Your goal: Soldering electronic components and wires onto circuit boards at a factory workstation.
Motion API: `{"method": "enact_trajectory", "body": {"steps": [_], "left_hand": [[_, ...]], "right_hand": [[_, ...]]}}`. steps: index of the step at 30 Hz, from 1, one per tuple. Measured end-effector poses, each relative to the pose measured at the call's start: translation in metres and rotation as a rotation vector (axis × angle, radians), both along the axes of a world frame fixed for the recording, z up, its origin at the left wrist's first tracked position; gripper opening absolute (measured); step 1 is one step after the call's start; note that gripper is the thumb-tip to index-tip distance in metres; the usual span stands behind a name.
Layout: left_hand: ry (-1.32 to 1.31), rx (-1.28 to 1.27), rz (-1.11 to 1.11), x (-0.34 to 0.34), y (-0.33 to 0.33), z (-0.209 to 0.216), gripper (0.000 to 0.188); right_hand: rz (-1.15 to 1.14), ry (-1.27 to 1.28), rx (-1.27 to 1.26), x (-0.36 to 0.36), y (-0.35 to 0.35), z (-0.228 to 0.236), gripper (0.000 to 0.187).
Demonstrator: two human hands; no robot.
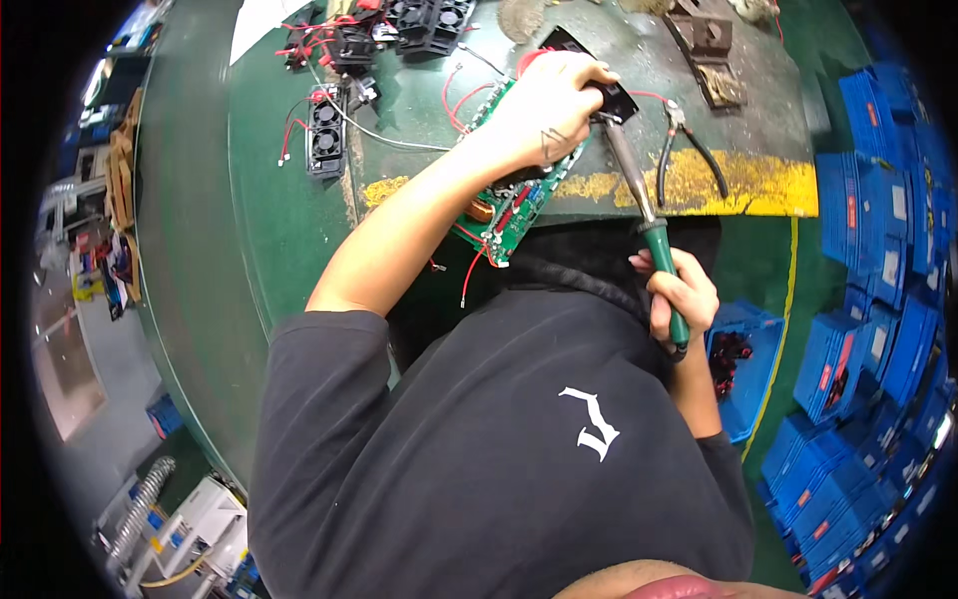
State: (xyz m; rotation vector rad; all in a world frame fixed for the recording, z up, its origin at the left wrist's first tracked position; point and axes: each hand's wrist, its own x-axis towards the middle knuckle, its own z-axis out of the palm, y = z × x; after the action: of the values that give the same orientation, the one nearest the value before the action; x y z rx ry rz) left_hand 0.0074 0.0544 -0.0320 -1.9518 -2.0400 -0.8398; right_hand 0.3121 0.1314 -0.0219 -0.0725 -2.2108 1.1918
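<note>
My right hand (pixel 684 296) is wrapped round the green handle of a soldering iron (pixel 632 172), whose metal barrel slants up and away to the left. Its tip meets the lower edge of a black panel (pixel 619 104). Over that panel lies my left hand (pixel 561 103), fingers bent and closed on it; part of the panel is hidden beneath them. Under my left wrist a green circuit board (pixel 511 236) with a copper coil and red wires sticks out past the table's near edge. Whether the tip touches a wire I cannot tell.
Black-handled cutting pliers (pixel 689 150) lie right of the iron. A rusty metal stand (pixel 707 50) is at the back right. Black fans (pixel 325 135) with red wires lie at the left. A blue bin (pixel 748 364) of parts stands below right, near stacked blue crates (pixel 858 210).
</note>
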Motion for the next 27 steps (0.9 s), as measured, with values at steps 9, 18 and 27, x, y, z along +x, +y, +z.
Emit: {"method": "enact_trajectory", "body": {"steps": [9, 18, 27], "left_hand": [[-0.015, -0.05, 0.025, 0.002, -0.006, 0.004, 0.02], [-0.048, 0.022, -0.006, 0.002, -0.005, 0.0, 0.019], [-0.085, -0.028, 0.018, 0.004, -0.004, -0.006, 0.024]], "right_hand": [[-0.016, 0.087, -0.116, -0.008, -0.006, -0.003, 0.015], [-0.023, 0.129, -0.474, 0.0, -0.006, -0.032, 0.021], [-0.088, 0.205, -0.803, 0.002, -0.016, -0.046, 0.016]]}}
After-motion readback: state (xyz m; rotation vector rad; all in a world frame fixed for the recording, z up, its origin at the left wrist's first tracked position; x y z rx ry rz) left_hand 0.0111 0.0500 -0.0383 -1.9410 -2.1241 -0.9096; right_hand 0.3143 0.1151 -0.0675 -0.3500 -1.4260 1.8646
